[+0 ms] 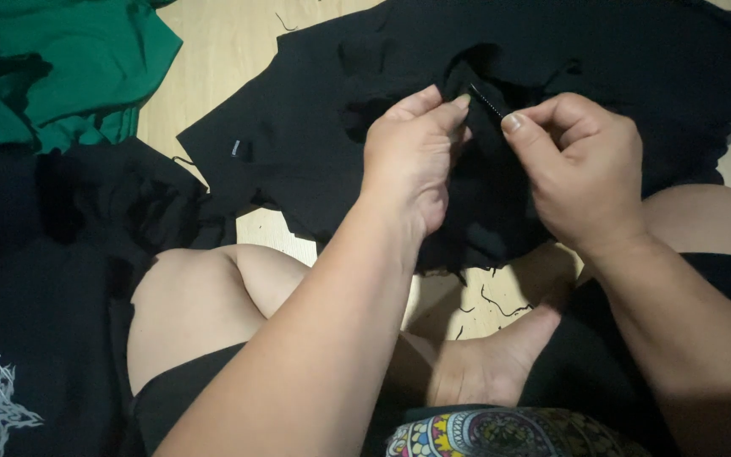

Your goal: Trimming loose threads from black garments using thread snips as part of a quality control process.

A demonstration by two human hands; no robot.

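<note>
My left hand [412, 161] pinches a fold of a black garment [315, 135] that lies spread on the wooden floor in front of me. My right hand [581, 169] grips the same fold from the other side, thumb pressed near a short zipper-like ribbed strip [488, 101] between the two hands. A small dark label [235, 148] shows on the garment to the left. My hands hide the cloth under them.
Green fabric [61, 68] is heaped at the top left. A dark cloth with a pale printed design [10, 372] lies at the left. My crossed bare legs [205, 305] and foot [484, 364] sit below the hands. Loose black threads [501, 305] lie on the wooden floor [222, 42].
</note>
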